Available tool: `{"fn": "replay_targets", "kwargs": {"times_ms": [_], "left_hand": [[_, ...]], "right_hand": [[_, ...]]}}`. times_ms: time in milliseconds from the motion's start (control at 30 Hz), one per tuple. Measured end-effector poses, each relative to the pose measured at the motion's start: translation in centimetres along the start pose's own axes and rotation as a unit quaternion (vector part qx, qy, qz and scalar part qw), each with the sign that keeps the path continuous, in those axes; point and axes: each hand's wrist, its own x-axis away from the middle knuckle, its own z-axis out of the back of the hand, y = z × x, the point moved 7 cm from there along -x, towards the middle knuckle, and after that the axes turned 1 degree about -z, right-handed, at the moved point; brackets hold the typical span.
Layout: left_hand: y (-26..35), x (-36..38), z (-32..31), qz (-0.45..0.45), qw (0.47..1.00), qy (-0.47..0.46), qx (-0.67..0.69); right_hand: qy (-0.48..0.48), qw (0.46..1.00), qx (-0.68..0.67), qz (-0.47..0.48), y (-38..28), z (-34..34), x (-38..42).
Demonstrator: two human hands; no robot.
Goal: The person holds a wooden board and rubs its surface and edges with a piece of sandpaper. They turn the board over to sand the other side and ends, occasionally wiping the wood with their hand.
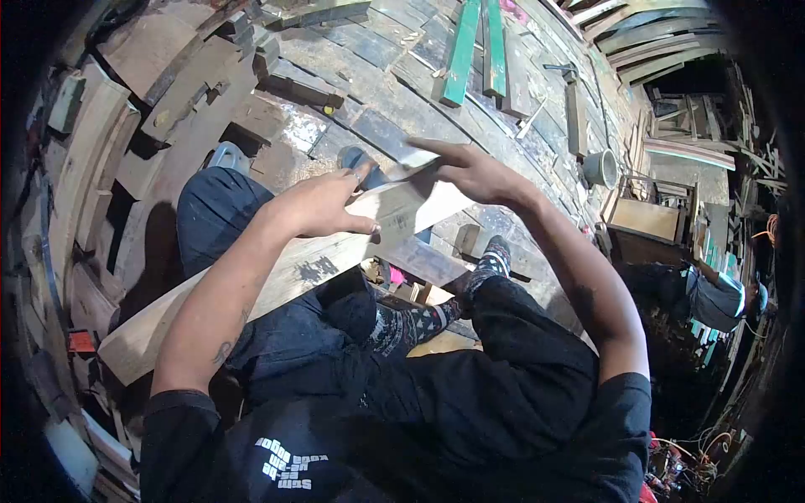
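Note:
A long pale wooden board lies slantwise across my lap, its near end low on the left and its far end between my hands. My left hand is closed on the board, with the thumb over its upper face and the fingers at the far edge. My right hand hovers at the board's far end with its fingers stretched out, throwing a dark shadow on the wood. Just beyond my left fingers is a dark rounded object, partly hidden by the hand. A dark rough patch marks the board's face near the middle.
Green-painted planks lie on the worn plank floor ahead. A grey bucket stands to the right, near a wooden cabinet. Stacked timber lines the left side. Another person is at the far right.

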Motion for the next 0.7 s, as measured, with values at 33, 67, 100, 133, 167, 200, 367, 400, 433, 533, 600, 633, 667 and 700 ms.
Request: {"fn": "replay_targets", "kwargs": {"times_ms": [33,67,100,133,167,200,367,400,433,533,600,633,667,700], "left_hand": [[-0.2,0.0,0.2,-0.014,0.999,0.032,-0.011],[0.3,0.4,0.5,-0.005,1.000,0.016,-0.006],[0.5,0.5,0.8,-0.005,1.000,0.016,-0.005],[0.6,0.5,0.8,-0.002,1.000,0.008,-0.010],[0.7,0.4,0.6,0.001,1.000,-0.001,-0.013],[0.4,0.2,0.4,-0.009,1.000,0.011,-0.009],[0.5,0.4,0.7,-0.013,1.000,0.017,-0.013],[0.6,0.5,0.7,-0.013,1.000,0.013,-0.011],[0.8,0.4,0.8,-0.013,1.000,0.012,-0.008],[0.8,0.4,0.8,0.000,1.000,-0.002,-0.012],[0.7,0.5,0.9,0.009,1.000,-0.007,-0.012],[0.7,0.5,1.0,0.001,1.000,0.002,-0.013],[0.8,0.5,0.7,-0.008,1.000,0.008,-0.011],[0.6,0.5,0.3,-0.007,1.000,0.006,-0.006]], "right_hand": [[0.028,0.994,0.097,-0.036,2.4,1.1,0.6],[0.035,0.967,0.233,-0.100,4.7,2.0,1.2],[0.042,0.917,0.361,-0.164,6.3,2.7,1.9],[0.042,0.917,0.361,-0.165,6.0,2.7,1.8],[0.017,0.905,0.394,-0.160,5.1,2.1,1.5],[-0.010,0.892,0.425,-0.155,4.3,1.3,1.3],[-0.023,0.998,0.034,0.054,-3.2,-3.1,-1.3],[-0.067,0.992,-0.108,0.000,-2.6,-2.7,-1.2],[-0.020,0.998,-0.060,0.029,-1.9,-1.5,-1.0],[0.000,0.967,0.238,-0.093,5.2,1.3,0.3],[-0.004,0.914,0.382,-0.141,6.7,2.0,0.4],[-0.014,0.901,0.410,-0.139,5.9,1.8,0.4],[-0.028,0.889,0.437,-0.138,5.1,1.4,0.6],[-0.027,0.893,0.438,-0.098,3.8,0.2,0.3]]}}
